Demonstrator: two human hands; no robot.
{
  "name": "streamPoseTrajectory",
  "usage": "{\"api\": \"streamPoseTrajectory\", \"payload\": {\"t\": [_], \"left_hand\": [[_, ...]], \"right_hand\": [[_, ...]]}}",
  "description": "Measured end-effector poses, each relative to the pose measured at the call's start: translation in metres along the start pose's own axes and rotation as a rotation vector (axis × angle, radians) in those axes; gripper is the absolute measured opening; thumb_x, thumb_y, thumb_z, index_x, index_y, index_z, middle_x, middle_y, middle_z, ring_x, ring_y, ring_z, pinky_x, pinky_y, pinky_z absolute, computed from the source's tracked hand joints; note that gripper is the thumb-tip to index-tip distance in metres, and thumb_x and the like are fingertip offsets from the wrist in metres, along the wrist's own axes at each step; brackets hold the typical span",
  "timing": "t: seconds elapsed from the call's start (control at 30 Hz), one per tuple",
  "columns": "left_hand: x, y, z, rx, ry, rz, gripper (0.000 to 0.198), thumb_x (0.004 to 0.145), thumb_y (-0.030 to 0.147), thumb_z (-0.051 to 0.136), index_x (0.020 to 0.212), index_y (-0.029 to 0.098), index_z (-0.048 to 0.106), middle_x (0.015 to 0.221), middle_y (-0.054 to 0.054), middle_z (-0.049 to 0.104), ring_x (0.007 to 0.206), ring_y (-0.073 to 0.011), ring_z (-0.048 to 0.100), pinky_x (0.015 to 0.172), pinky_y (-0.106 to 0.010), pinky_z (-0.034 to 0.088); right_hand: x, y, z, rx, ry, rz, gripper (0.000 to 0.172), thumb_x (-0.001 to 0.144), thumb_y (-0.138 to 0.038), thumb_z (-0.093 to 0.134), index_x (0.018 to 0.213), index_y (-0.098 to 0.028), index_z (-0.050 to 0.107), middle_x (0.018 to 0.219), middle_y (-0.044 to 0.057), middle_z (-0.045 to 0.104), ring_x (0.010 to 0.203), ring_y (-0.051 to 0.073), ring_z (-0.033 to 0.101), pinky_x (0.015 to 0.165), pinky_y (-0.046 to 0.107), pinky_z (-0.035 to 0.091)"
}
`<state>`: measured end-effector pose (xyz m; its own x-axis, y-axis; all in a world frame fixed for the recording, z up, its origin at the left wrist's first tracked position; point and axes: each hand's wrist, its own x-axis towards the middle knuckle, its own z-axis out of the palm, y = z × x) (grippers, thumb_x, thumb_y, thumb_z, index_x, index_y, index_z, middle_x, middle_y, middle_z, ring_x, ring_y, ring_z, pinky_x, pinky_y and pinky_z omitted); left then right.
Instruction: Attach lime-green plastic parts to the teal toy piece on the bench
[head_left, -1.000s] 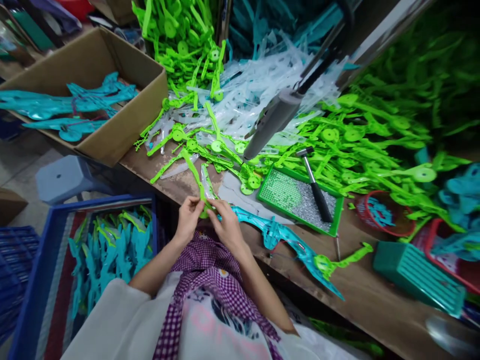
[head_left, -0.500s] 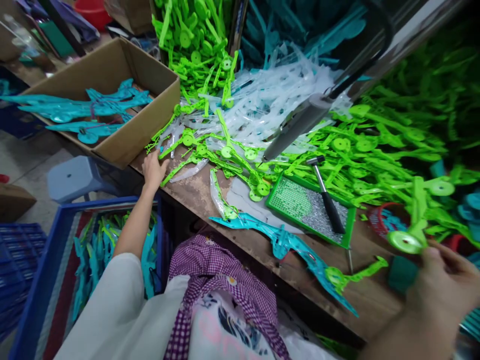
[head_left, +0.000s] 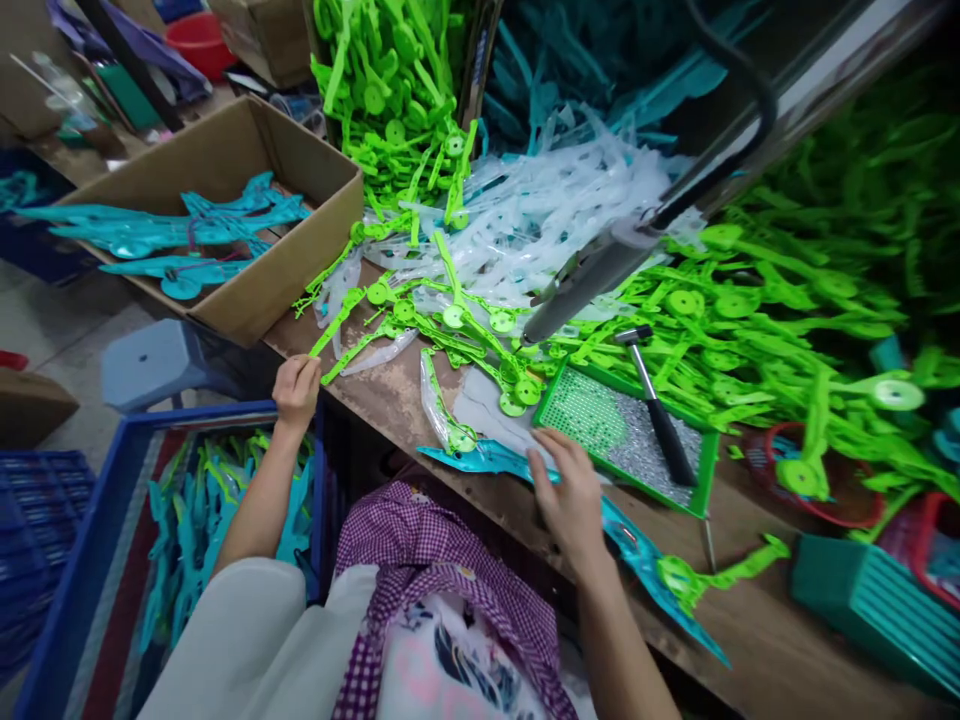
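My left hand (head_left: pixel 296 388) is closed in a pinch on the near end of a thin green plastic strip (head_left: pixel 337 322), at the table's front edge. Over the middle of a long blue plastic piece (head_left: pixel 645 555) is my right hand (head_left: pixel 568 495), thumb and fingers apart and bent. It covers that part of the piece, and whether the fingertips touch it is hidden. A green arm with a disc (head_left: pixel 679 580) sits at the piece's right end. By its left end lies a clear and green curved part (head_left: pixel 442 410).
Behind stands a green tray (head_left: pixel 709 470) of small metal bits, with a hammer (head_left: pixel 664 430) across it. A grey electric screwdriver (head_left: pixel 592 280) hangs above heaped green parts (head_left: pixel 750 300) and clear parts (head_left: pixel 562 190). At left are a cardboard box (head_left: pixel 300 250) and blue crate (head_left: pixel 112 480).
My right hand has moved left from the green disc part at the far right to the blue piece. My left hand has drawn slightly down and left, closing on the green strip.
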<state>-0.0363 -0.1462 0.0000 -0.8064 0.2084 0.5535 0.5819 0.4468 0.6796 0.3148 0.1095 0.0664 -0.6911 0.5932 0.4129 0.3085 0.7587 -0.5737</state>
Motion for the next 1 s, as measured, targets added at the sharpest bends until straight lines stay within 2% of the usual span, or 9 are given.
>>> {"api": "streamPoseTrajectory", "payload": {"t": [0.1, 0.2, 0.3, 0.47, 0.67, 0.8, 0.87, 0.93, 1.0], "left_hand": [[-0.006, -0.001, 0.001, -0.080, 0.009, -0.009, 0.014, 0.076, 0.039, 0.072, 0.075, 0.025, 0.070, 0.084, -0.009, 0.064, 0.099, -0.0278, 0.064, 0.101, -0.050, 0.044], [-0.003, 0.004, 0.012, -0.091, 0.008, -0.030, 0.012, 0.079, 0.033, 0.067, 0.073, 0.023, 0.068, 0.089, -0.009, 0.064, 0.105, -0.0269, 0.063, 0.102, -0.048, 0.044], [0.013, 0.012, 0.023, -0.062, 0.048, -0.073, 0.011, 0.081, 0.026, 0.060, 0.073, 0.020, 0.065, 0.093, -0.009, 0.065, 0.104, -0.0241, 0.064, 0.100, -0.045, 0.046], [0.031, 0.028, 0.025, -0.065, 0.192, -0.028, 0.013, 0.080, 0.020, 0.059, 0.066, 0.019, 0.059, 0.078, -0.003, 0.060, 0.101, -0.0222, 0.066, 0.095, -0.042, 0.049], [0.002, 0.051, 0.005, -0.136, 0.295, 0.051, 0.021, 0.080, 0.032, 0.065, 0.066, 0.019, 0.057, 0.076, -0.001, 0.055, 0.094, -0.0222, 0.067, 0.092, -0.045, 0.052], [-0.016, 0.073, -0.012, -0.163, 0.362, 0.057, 0.027, 0.079, 0.038, 0.069, 0.065, 0.019, 0.054, 0.075, 0.000, 0.051, 0.090, -0.0216, 0.066, 0.092, -0.050, 0.053], [-0.024, 0.087, -0.018, -0.193, 0.352, 0.075, 0.029, 0.078, 0.039, 0.071, 0.065, 0.020, 0.054, 0.074, 0.001, 0.051, 0.085, -0.0198, 0.065, 0.091, -0.051, 0.054], [-0.035, 0.100, -0.023, -0.237, 0.318, 0.078, 0.028, 0.076, 0.038, 0.073, 0.065, 0.020, 0.054, 0.074, 0.001, 0.051, 0.079, -0.0175, 0.063, 0.090, -0.051, 0.055], [-0.049, 0.111, -0.030, -0.306, 0.272, 0.053, 0.027, 0.075, 0.035, 0.075, 0.065, 0.020, 0.054, 0.075, 0.002, 0.052, 0.078, -0.0167, 0.063, 0.090, -0.051, 0.055]], "right_hand": [[0.017, -0.018, 0.031, 0.112, -0.077, -0.064, 0.025, 0.093, -0.031, 0.052, 0.111, -0.022, 0.067, 0.111, 0.012, 0.069, 0.107, 0.024, 0.064, 0.094, 0.044, 0.052], [0.032, -0.031, 0.049, 0.174, -0.120, -0.094, 0.026, 0.094, -0.031, 0.050, 0.110, -0.021, 0.068, 0.109, 0.012, 0.070, 0.104, 0.024, 0.065, 0.092, 0.043, 0.053], [0.033, -0.041, 0.051, 0.211, -0.143, -0.094, 0.025, 0.094, -0.030, 0.049, 0.108, -0.021, 0.068, 0.107, 0.011, 0.070, 0.101, 0.023, 0.066, 0.091, 0.043, 0.054], [0.018, -0.048, 0.047, 0.234, -0.144, -0.071, 0.023, 0.094, -0.028, 0.050, 0.107, -0.021, 0.068, 0.104, 0.011, 0.071, 0.098, 0.022, 0.067, 0.087, 0.040, 0.056], [0.015, -0.042, 0.055, 0.188, -0.126, -0.134, 0.022, 0.094, -0.024, 0.050, 0.108, -0.019, 0.067, 0.103, 0.011, 0.070, 0.098, 0.022, 0.066, 0.087, 0.040, 0.056], [0.028, -0.058, 0.051, 0.171, -0.074, -0.137, 0.029, 0.094, -0.024, 0.048, 0.118, -0.024, 0.064, 0.110, 0.010, 0.068, 0.106, 0.023, 0.065, 0.093, 0.043, 0.054], [0.046, -0.071, 0.052, 0.156, -0.063, -0.168, 0.035, 0.094, -0.024, 0.048, 0.127, -0.028, 0.059, 0.123, 0.010, 0.064, 0.120, 0.024, 0.058, 0.102, 0.047, 0.049], [0.066, -0.079, 0.054, 0.115, -0.073, -0.222, 0.040, 0.093, -0.025, 0.053, 0.131, -0.031, 0.055, 0.137, 0.009, 0.055, 0.137, 0.028, 0.044, 0.110, 0.053, 0.041], [0.079, -0.075, 0.055, 0.067, -0.100, -0.261, 0.041, 0.090, -0.026, 0.058, 0.131, -0.033, 0.055, 0.140, 0.008, 0.053, 0.140, 0.031, 0.039, 0.110, 0.057, 0.039]]}}
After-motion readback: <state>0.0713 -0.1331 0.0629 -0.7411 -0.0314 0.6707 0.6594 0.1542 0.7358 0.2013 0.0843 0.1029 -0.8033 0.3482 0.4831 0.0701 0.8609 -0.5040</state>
